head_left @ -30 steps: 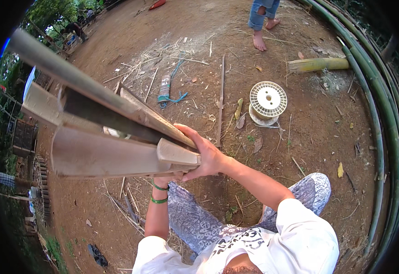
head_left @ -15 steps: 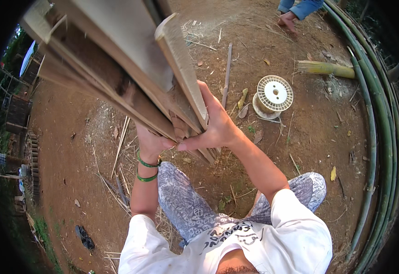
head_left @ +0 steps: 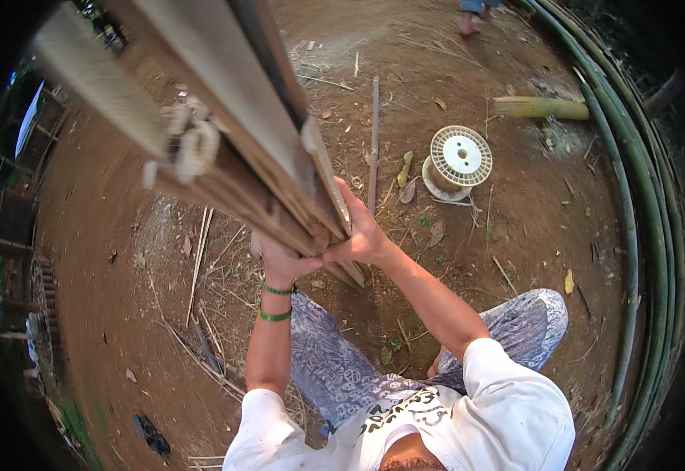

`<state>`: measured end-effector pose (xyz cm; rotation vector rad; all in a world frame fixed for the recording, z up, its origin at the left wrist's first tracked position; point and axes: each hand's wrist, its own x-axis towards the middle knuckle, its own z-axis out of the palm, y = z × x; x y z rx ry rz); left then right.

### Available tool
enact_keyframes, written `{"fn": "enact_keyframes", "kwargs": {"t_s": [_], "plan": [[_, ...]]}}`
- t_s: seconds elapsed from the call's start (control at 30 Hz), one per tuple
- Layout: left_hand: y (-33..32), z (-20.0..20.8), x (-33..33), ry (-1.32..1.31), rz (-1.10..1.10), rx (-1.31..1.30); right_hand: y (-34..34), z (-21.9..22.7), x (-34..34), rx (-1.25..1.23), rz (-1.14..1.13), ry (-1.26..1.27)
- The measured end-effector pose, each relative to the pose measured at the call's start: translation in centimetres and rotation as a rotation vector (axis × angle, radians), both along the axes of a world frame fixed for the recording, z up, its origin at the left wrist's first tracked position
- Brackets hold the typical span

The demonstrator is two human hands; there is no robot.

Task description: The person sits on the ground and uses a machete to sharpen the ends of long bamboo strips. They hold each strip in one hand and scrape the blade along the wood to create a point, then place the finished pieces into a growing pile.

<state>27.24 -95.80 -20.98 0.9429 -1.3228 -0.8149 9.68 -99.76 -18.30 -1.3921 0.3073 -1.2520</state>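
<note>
A thick bundle of long bamboo slats (head_left: 229, 102), brown and grey, rises steeply in front of me and leans toward the upper left. Both hands wrap its lower part. My left hand (head_left: 284, 265) cups the left side and underside, with green bands on that wrist. On the right side, my right hand (head_left: 363, 234) is closed around the slats, its thumb near the left hand. Slat ends below my hands point down toward the ground between my legs. The fingers behind the bundle are hidden. The upper slats are blurred and spread apart.
A white spool (head_left: 459, 161) stands on the dirt ahead right, near a lone slat (head_left: 375, 145). A cut yellow-green bamboo piece (head_left: 542, 108) lies beyond. Long green bamboo poles (head_left: 642, 165) curve along the right. Another person's bare foot (head_left: 468, 23) is at the far edge.
The bundle has shifted and turned in my hands, its upper slats changing their spread. My left hand sits slightly further right. The surroundings have moved a little left in view.
</note>
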Motion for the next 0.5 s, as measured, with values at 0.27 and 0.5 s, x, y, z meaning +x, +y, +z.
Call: {"fn": "enact_keyframes", "kwargs": {"t_s": [0.27,0.5], "plan": [[2.0,-2.3,2.5,-0.072,-0.11,0.01,1.6,-2.1,2.0,-0.065,-0.092,-0.026],[4.1,-9.5,8.0,-1.294,0.29,-0.182,1.7,-3.3,2.5,-0.067,-0.145,-0.072]]}}
